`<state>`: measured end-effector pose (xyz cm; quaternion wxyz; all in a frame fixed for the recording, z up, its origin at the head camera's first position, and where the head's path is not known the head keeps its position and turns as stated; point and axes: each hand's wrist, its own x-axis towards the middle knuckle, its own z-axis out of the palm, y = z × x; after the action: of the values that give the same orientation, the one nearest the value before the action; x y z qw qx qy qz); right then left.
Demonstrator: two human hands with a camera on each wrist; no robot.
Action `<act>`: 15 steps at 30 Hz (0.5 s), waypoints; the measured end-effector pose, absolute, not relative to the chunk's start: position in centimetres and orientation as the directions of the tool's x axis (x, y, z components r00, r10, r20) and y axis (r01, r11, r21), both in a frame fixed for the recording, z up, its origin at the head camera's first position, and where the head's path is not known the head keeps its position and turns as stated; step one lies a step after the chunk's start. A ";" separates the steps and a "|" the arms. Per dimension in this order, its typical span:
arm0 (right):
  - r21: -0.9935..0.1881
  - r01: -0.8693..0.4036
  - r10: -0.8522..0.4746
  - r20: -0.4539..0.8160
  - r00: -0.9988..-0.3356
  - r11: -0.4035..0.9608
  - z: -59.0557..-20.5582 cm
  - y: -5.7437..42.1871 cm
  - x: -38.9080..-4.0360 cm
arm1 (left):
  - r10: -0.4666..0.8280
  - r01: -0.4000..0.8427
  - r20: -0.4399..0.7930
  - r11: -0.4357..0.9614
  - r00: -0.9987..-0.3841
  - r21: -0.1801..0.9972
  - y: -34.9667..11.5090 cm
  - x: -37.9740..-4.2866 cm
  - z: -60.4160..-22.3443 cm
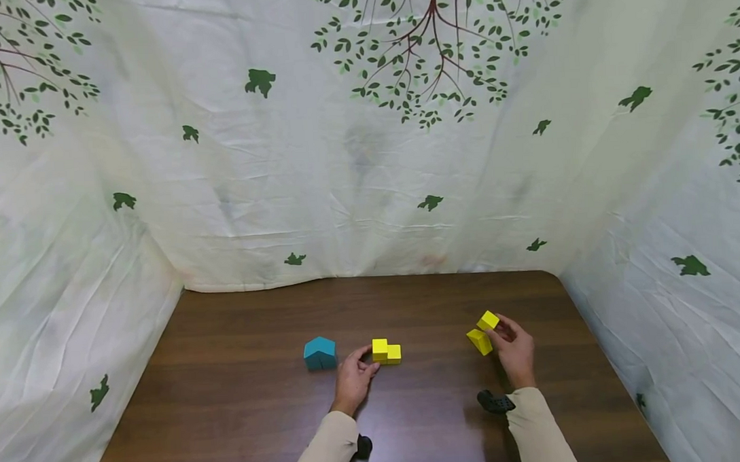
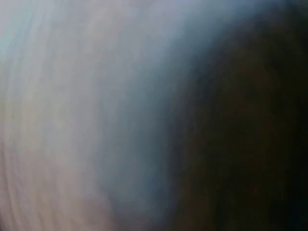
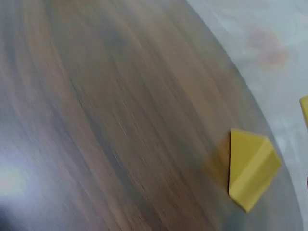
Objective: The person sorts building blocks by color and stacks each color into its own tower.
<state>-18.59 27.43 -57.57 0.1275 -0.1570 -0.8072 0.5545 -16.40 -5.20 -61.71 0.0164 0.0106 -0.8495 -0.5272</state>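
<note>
Left of centre on the table, my left hand [image 1: 353, 382] pinches a yellow block [image 1: 379, 349] between thumb and fingers. A lower yellow block [image 1: 394, 354] sits against its right side. Farther right, my right hand [image 1: 513, 352] holds a yellow cube [image 1: 487, 320] at its fingertips, above the table and tilted. Just beside that cube a yellow wedge-shaped block [image 1: 480, 341] rests on the table; the right wrist view shows its ridge [image 3: 255, 168]. At that view's right edge only a sliver of yellow [image 3: 305, 109] appears. The left wrist view is blurred.
A blue block shape with a peaked top [image 1: 320, 354] stands left of my left hand. The brown wooden table [image 1: 248, 425] ends at a pale cloth backdrop [image 1: 252, 194] with printed leaves, at the back and both sides. Dark wrist devices [image 1: 495, 402] sit at both cuffs.
</note>
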 end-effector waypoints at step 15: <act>-0.941 -0.062 0.211 0.138 -0.968 0.334 -57.5 22.0 -18.3 | -0.040 -0.008 0.012 0.461 -0.999 0.887 -5.2 -16.6 -61.5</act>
<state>-18.33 21.99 -57.55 0.1186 -0.0463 -0.8081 0.5751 -16.57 -5.19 -61.54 0.0155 0.0141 -0.8546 -0.5189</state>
